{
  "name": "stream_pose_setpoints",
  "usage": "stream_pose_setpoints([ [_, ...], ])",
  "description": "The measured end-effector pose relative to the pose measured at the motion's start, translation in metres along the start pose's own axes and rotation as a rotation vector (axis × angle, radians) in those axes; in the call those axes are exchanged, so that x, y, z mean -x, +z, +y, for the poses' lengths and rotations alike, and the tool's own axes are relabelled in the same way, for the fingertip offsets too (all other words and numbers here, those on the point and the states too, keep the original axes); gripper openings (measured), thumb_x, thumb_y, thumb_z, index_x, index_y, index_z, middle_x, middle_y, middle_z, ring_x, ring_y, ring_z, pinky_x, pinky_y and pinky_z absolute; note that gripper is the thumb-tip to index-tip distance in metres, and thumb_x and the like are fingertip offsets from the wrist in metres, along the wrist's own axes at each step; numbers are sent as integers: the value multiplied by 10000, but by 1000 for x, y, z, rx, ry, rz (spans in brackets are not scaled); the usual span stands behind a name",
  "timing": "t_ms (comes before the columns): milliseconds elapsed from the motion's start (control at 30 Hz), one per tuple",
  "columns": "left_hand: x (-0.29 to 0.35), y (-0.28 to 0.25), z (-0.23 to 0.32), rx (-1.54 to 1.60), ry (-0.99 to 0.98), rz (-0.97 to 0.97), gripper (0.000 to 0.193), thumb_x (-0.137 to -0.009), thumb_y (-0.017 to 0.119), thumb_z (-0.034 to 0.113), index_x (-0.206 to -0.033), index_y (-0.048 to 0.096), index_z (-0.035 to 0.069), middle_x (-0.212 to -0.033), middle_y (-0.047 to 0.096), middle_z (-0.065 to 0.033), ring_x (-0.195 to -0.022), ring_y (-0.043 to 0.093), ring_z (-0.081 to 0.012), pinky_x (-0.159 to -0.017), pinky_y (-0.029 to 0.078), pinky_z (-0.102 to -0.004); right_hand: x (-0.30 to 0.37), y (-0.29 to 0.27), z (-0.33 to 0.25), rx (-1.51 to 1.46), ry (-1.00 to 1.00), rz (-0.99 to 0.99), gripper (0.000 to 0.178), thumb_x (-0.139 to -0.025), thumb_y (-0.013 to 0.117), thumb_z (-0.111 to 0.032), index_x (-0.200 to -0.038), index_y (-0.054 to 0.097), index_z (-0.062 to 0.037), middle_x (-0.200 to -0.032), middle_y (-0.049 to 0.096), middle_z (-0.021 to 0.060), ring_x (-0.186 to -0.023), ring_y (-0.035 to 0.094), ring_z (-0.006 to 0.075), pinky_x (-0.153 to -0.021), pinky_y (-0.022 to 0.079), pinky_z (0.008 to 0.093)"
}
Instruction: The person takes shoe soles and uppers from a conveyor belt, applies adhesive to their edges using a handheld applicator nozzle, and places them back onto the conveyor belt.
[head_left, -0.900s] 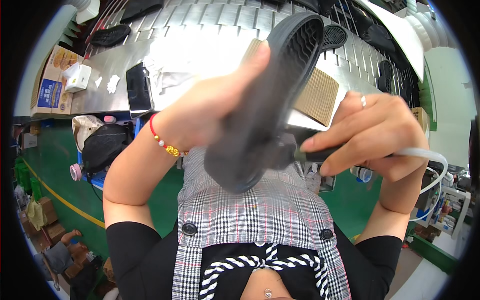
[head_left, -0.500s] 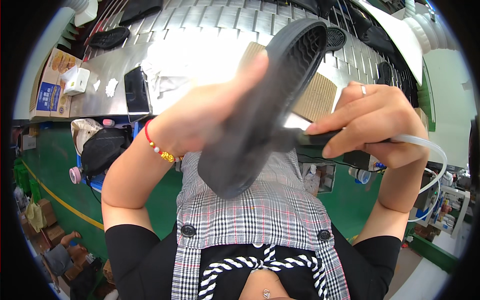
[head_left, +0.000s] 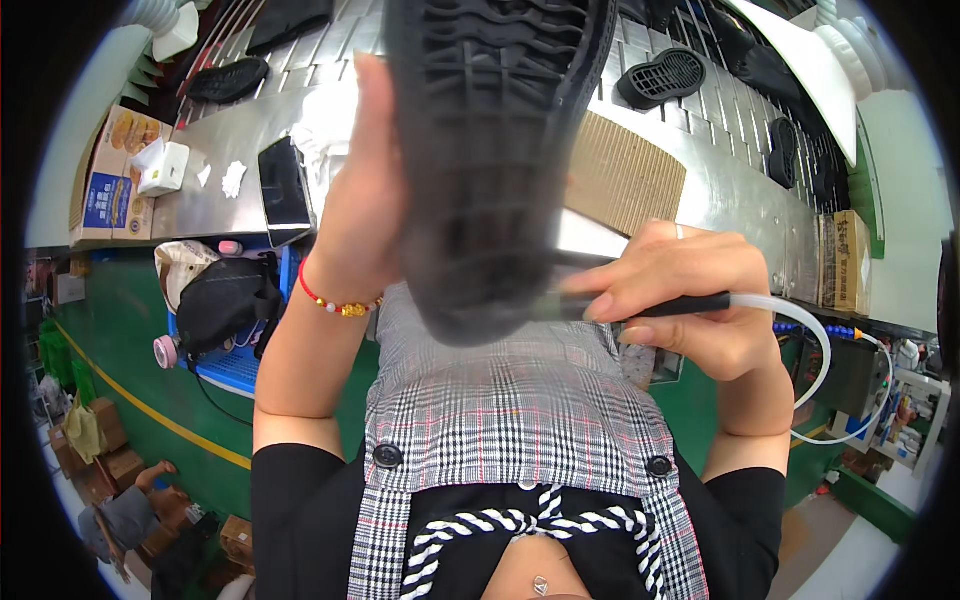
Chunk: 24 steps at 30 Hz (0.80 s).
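Note:
My left hand (head_left: 368,205) grips a black shoe sole (head_left: 490,120) by its left edge, holding it up in front of me. The sole's wavy, ribbed side faces me, and its lower end is blurred. Some fingers are hidden behind it. In my right hand (head_left: 700,290) is a slim black-handled brush (head_left: 695,305), pinched like a pen. A whitish hose (head_left: 815,345) runs from the handle's back end. The blurred brush tip is at the lower right edge of the sole; I cannot tell whether it touches.
Ahead is a metal work surface (head_left: 225,205) beside a slatted conveyor, where more black soles (head_left: 665,78) lie. Corrugated cardboard (head_left: 630,165) lies behind my hands. A phone (head_left: 285,190), tissue pack (head_left: 163,168) and carton (head_left: 118,180) are at left. A white hood (head_left: 800,60) overhangs the right.
The sole has swung from a slant to nearly upright, turning its ribbed face toward me and rising. My right hand and the brush have moved left and lower, toward the sole's lower end.

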<state>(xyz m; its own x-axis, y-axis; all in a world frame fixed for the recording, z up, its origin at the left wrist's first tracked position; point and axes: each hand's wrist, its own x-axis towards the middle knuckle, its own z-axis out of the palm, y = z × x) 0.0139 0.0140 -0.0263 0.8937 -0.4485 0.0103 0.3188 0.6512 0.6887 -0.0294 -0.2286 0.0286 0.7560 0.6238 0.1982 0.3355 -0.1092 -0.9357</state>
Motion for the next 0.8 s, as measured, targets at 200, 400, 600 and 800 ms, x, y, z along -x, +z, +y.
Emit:
stream_pose_setpoints([
  [200,-4,-1,-11,54,-49,-33,799,-1053,148,624,-1518,364,11,-1473,505,-163,-1308,537,-268,-1122,431,-403,-12,-14,6,-113,141,-170,198,-787,762,6,-983,777,-14,-926,765,126,-849,715,209,-811,555,323],
  [400,-9,-12,-18,-57,-112,-29,784,-1072,120,580,-1435,453,-30,-1352,594,-167,-1259,576,-270,-1112,439,-384,-23,-20,26,-683,469,-95,269,-822,809,-112,-1029,748,49,-967,737,110,-773,665,137,-732,524,251],
  [600,-5,-14,-18,-57,-96,97,904,-1026,95,673,-1387,497,-52,-1299,632,-196,-1149,645,-300,-1059,487,-417,5,-4,17,-339,352,189,334,-832,798,-174,-1018,708,89,-981,747,220,-757,711,201,-711,568,287],
  [800,-9,-22,-24,71,-55,-53,975,-982,85,744,-1449,446,-31,-1336,609,-212,-1063,681,-329,-940,566,-445,19,16,27,-416,135,111,252,-881,756,-107,-1071,721,54,-989,738,147,-851,704,201,-781,562,314],
])
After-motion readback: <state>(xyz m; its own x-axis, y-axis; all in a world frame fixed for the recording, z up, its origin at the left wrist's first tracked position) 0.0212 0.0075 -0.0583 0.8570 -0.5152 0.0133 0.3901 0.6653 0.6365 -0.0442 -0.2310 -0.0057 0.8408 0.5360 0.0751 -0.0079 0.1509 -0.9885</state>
